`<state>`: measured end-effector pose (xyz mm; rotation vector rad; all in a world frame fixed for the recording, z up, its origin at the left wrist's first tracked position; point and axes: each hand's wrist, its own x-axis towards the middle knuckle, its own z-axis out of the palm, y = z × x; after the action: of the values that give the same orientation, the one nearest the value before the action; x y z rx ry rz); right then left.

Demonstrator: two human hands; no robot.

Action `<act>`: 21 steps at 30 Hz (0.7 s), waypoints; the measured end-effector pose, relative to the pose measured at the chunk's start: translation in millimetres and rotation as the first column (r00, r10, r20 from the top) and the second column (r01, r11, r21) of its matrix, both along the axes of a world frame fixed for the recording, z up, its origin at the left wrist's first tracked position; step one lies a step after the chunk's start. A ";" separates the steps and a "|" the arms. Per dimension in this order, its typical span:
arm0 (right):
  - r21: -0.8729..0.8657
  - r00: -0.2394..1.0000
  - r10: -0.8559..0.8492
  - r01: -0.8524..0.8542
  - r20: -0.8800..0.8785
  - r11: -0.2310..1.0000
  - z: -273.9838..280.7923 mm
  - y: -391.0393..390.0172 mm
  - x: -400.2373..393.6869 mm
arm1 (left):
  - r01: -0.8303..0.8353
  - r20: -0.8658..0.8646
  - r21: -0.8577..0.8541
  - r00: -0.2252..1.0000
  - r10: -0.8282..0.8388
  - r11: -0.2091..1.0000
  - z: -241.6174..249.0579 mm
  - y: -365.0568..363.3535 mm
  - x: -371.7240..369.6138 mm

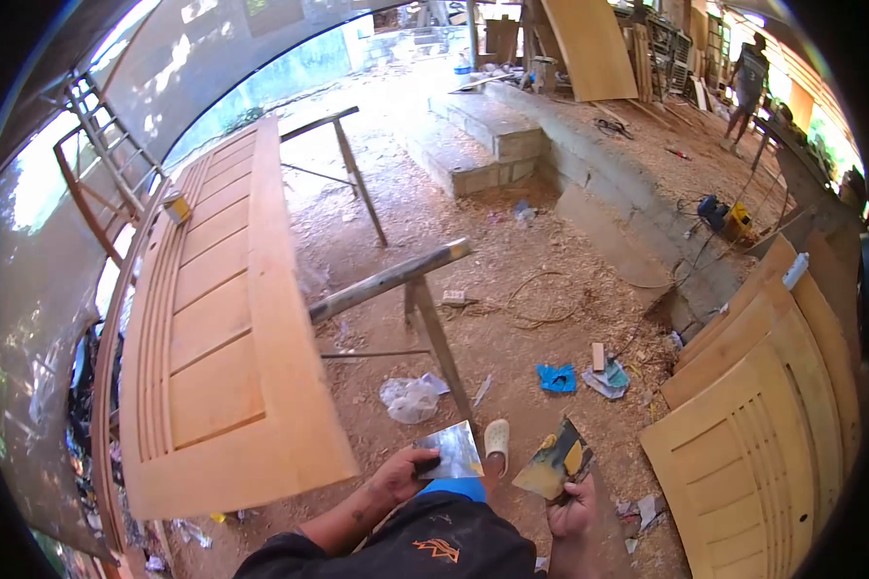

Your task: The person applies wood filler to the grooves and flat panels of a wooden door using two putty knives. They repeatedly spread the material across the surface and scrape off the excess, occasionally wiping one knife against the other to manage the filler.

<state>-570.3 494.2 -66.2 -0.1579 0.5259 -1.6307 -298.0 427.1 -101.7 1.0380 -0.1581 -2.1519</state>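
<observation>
Small yellow container (177,208): on the far part of the door, by its left edge, well apart from both hands.
Panelled wooden door (220,314): lies flat at the left, carved face up; its long axis runs from near to far, leaning slightly rightward at the far end.
Trestles: the beams of a far trestle (319,124) and a near trestle (386,280) jut out past the door's right edge.
Door to hands: the key relation; the door lies left of both hands, its near right corner close to the left forearm and apparently not touching it, most of its length stretching away to the far side. The left hand is clearly the nearer one.
Left hand (396,478): grips a shiny flat blade (454,452) by its left side, thumb on top; the free part points right, away from the door.
Between blade and plate: an open gap, with a pale clog (496,439) showing below.
Right hand (574,507): pinches a smeared plate (547,471) at its near right corner, the plate slanting far and left, a lump of yellow paste (575,454) on it.
Leaning door (734,463): stands tilted at the near right, beyond the right hand.
</observation>
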 end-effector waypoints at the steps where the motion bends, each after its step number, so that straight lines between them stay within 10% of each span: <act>1: -0.003 1.000 -0.005 0.005 -0.024 1.000 -4.3 -12.5 -9.0 | -0.001 -0.024 -0.022 1.000 0.000 1.000 -9.5 -15.1 -9.7; 10: -0.041 0.992 -0.111 0.109 -0.054 0.993 -10.1 -174.8 -127.6 | 0.072 -0.016 -0.352 0.996 -0.083 0.933 31.1 -233.8 -159.8; 21: -0.071 0.992 -0.056 0.048 -0.110 0.996 58.9 -355.9 -159.8 | -0.062 -0.574 -0.004 0.817 0.048 0.998 103.1 -422.1 -216.7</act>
<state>-730.0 138.3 -7.3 -0.2898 0.5633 -1.6988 -514.7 5.0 1.3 0.3314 0.1353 -2.3016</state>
